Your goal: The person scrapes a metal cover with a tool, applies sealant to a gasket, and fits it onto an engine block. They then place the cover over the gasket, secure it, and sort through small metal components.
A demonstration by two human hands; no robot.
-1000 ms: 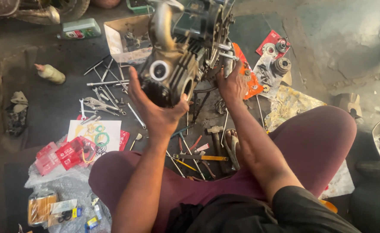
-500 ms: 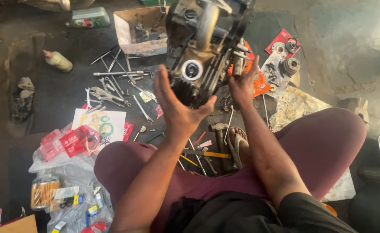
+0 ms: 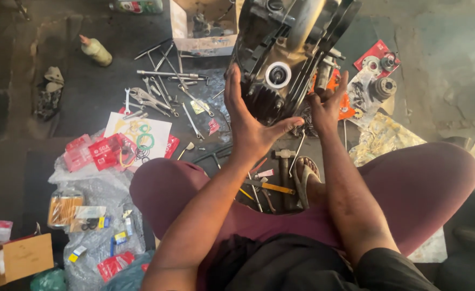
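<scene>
1. Head view, main item: a dark engine block (image 3: 288, 51) stands on the floor (image 3: 442, 64) near the top edge of the work area, directly ahead of the seated person. A pale round opening (image 3: 278, 74) faces the camera on its lower part.

2. Left hand (image 3: 251, 126): palm turned toward the block, fingers spread and extended upward, thumb out to the right. Fingertips lie against or just short of the casing's left side; contact cannot be confirmed from this angle. It grips nothing.

3. Right hand (image 3: 326, 105): raised at the block's lower right side, fingers apart and slightly curled. It appears to touch the casing edge, without closing on it.

4. Containers:
   - Open cardboard box (image 3: 202, 27), top edge of the floor area, just left of the block. It holds dark metal parts, too shadowed to identify.
   - Clear plastic bag (image 3: 94, 194), lower left, holding an orange filter element (image 3: 64, 209) and small packaged items.
   - Small bottle (image 3: 95, 51), lying tilted at upper left; contents not discernible.
   - Brown cardboard box (image 3: 19, 258), bottom left corner; contents not in view.

5. Loose items: wrenches and rods (image 3: 164, 81) scattered left of the block; a white sheet (image 3: 137, 132) bearing coloured rings; red packets (image 3: 100, 151) beside it; a hammer (image 3: 285, 161) between the person's knees; gears on a red card (image 3: 380, 64) right of the block.
</scene>
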